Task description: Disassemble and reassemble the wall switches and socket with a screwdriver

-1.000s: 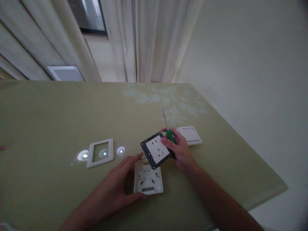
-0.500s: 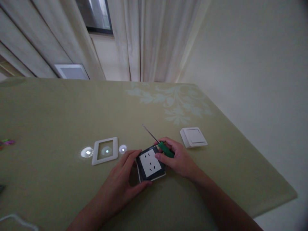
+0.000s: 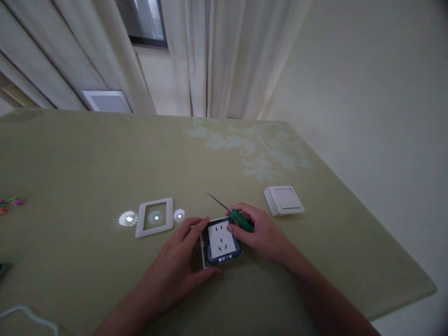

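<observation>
A wall socket (image 3: 221,242) with a white face and a black surround sits in a white back box on the table in front of me. My left hand (image 3: 184,256) grips its left side, fingers at the top corner and thumb along the lower edge. In my right hand (image 3: 257,231) is a screwdriver (image 3: 242,221) with a green handle. Its thin metal shaft points up and left, the tip clear of the socket. The right thumb rests at the socket's upper right part. Left of the socket lies a white square frame (image 3: 141,219).
A white switch (image 3: 287,200) lies at the right on the green table cover (image 3: 105,158). Small colourful pieces (image 3: 16,201) and a white cable (image 3: 31,315) are at the left. Curtains (image 3: 238,60) hang beyond the far edge; a wall (image 3: 378,116) runs along the right.
The socket has turned slightly and sits straighter, its lower black edge now catching light. The screwdriver has tilted a little flatter. Both hands keep their hold.
</observation>
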